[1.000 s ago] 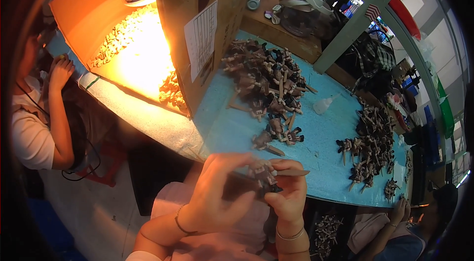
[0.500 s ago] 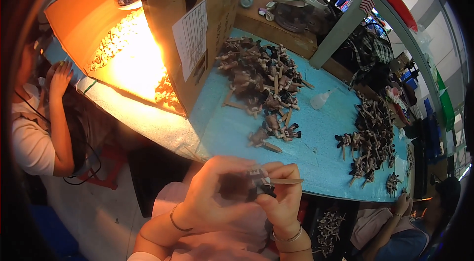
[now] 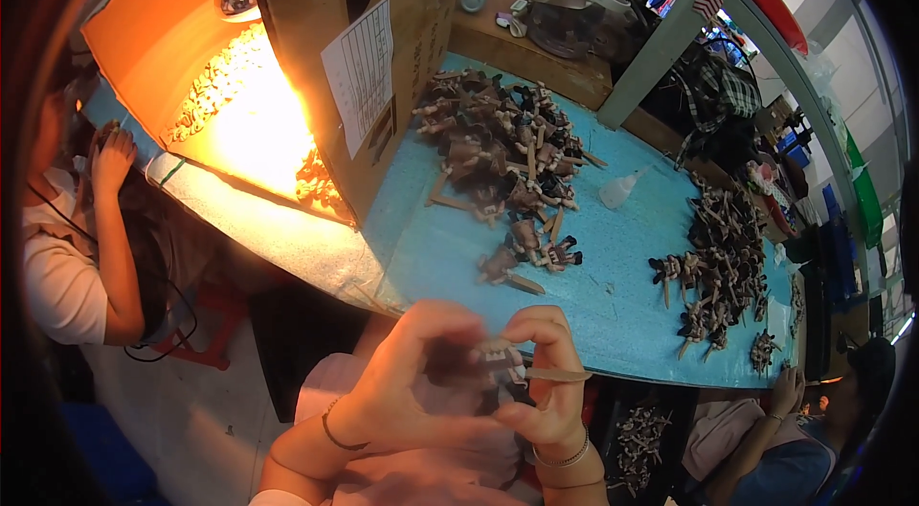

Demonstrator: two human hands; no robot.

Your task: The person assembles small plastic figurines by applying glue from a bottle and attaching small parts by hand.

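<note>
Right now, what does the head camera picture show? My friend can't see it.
Two hands, the left hand and right hand, hold a small dark figure together above a blue table. Piles of similar figures lie on it, beside a cardboard box and a bright orange light.

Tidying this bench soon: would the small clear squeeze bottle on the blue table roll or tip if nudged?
The small clear squeeze bottle already lies on its side on the blue table, so tipping seems unlikely. Its rounded body could probably roll. It looks like light plastic.
</note>
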